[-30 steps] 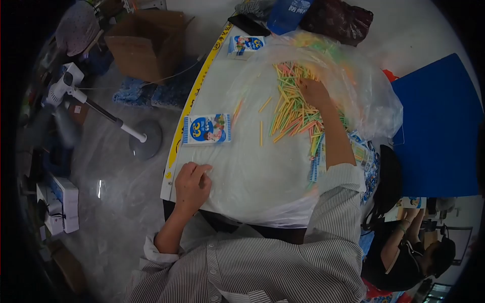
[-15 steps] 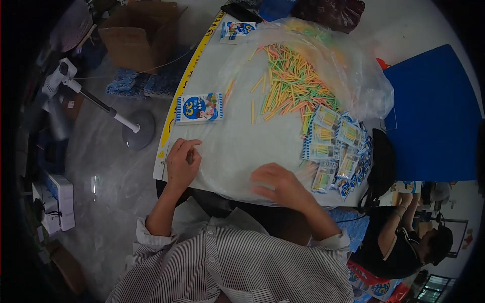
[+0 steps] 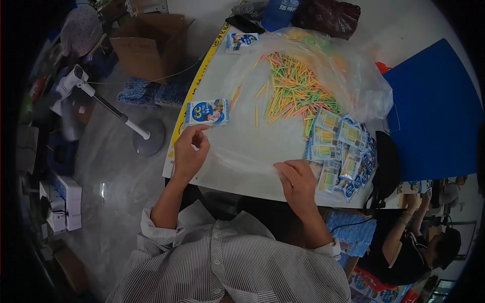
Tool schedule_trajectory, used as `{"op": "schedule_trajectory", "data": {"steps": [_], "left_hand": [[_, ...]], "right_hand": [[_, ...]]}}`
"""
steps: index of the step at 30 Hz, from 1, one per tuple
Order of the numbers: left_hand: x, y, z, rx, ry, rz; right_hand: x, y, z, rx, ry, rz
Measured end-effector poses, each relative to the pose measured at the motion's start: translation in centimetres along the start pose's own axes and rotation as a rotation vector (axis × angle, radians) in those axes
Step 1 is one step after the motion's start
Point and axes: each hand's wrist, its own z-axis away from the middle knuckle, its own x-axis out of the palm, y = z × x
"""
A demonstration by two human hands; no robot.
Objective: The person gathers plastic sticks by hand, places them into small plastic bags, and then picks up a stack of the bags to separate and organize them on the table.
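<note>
My left hand (image 3: 192,151) is just below a blue-and-white packet (image 3: 207,112) at the table's left side, its thumb and forefinger curved apart with nothing between them. Over the table's front part is my right hand (image 3: 298,184), fingers bent; whether its fingertips pinch the clear plastic sheet (image 3: 242,156) is too small to tell. Behind lies a heap of colored sticks (image 3: 298,86), partly under a clear bag (image 3: 371,96). Filled packets (image 3: 326,137) are piled to the right of my right hand. A few loose sticks (image 3: 256,116) lie left of the heap.
Another packet (image 3: 242,40) and a dark phone (image 3: 245,23) are at the table's far left corner. A black bag (image 3: 386,161) sits at the right edge, near a blue panel (image 3: 434,111). A person (image 3: 419,247) works at lower right. A cardboard box (image 3: 149,48) stands beyond the table.
My left hand has moved up close to the packet. My right hand has shifted right and turned, its fingers now pointing forward and left. The camera view has shifted slightly.
</note>
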Motion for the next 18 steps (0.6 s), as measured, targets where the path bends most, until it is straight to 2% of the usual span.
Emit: {"op": "schedule_trajectory", "data": {"steps": [3,5,9,12,14,17,18], "left_hand": [[0.4,0.3,0.0,0.003,-0.009,0.021],[0.6,-0.2,0.1,0.016,-0.005,0.013],[0.4,-1.6,0.7,-0.023,-0.008,0.012],[0.1,-1.5,1.0,-0.017,-0.052,-0.062],[0.0,-1.4,0.7,-0.008,-0.088,-0.098],[-0.4,-1.6,0.0,0.004,-0.101,-0.176],[-0.5,-1.8,-0.4,0.094,-0.082,-0.240]], "right_hand": [[-0.5,-0.7,0.4,-0.071,0.128,0.082],[0.5,-0.1,1.5,-0.098,-0.161,-0.042],[1.7,0.7,3.0,-0.046,-0.200,-0.051],[2.1,0.9,3.0,-0.099,-0.261,-0.010],[2.0,1.3,2.6,-0.135,-0.407,-0.006],[1.2,1.0,1.1,-0.021,-0.334,-0.082],[1.1,1.3,0.8,-0.023,-0.334,-0.084]]}}
